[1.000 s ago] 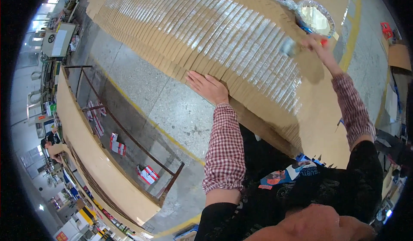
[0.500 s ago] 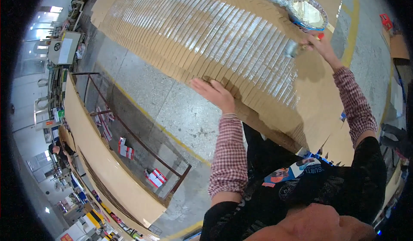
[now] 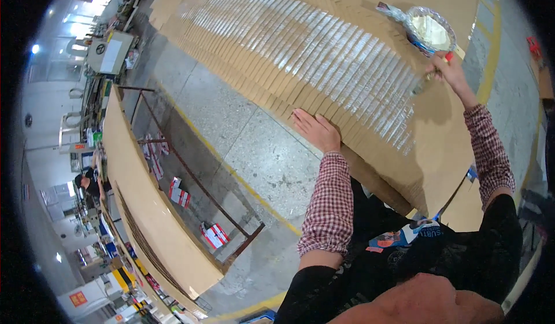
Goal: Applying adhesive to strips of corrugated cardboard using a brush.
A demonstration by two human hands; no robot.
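Observation:
My right hand (image 3: 450,71) is closed round a paintbrush with a red-tipped handle. The bristles of the paintbrush (image 3: 418,87) point down at the right ends of the overlapping brown cardboard strips (image 3: 324,58), though whether they touch is hard to tell. A wet, glossy white band runs along the middle of these strips. My left hand (image 3: 318,131) lies open with its fingers flat on the near-left edge of the strips. Beyond my right hand stands a round tub (image 3: 430,29) lined with clear plastic, with thick white paste inside.
The strips lie on a brown board-topped table (image 3: 454,133). At the left, a second long table (image 3: 156,225) on a rusty metal frame (image 3: 196,179) carries a dark stack of thin sheets. Red-and-white packets (image 3: 215,235) rest beneath it. Another person (image 3: 89,182) is at the far left.
The brush in my right hand has moved toward me along the strip ends, and its bristles have tilted down. My left hand stays flat at the strip edge. The whole view has shifted.

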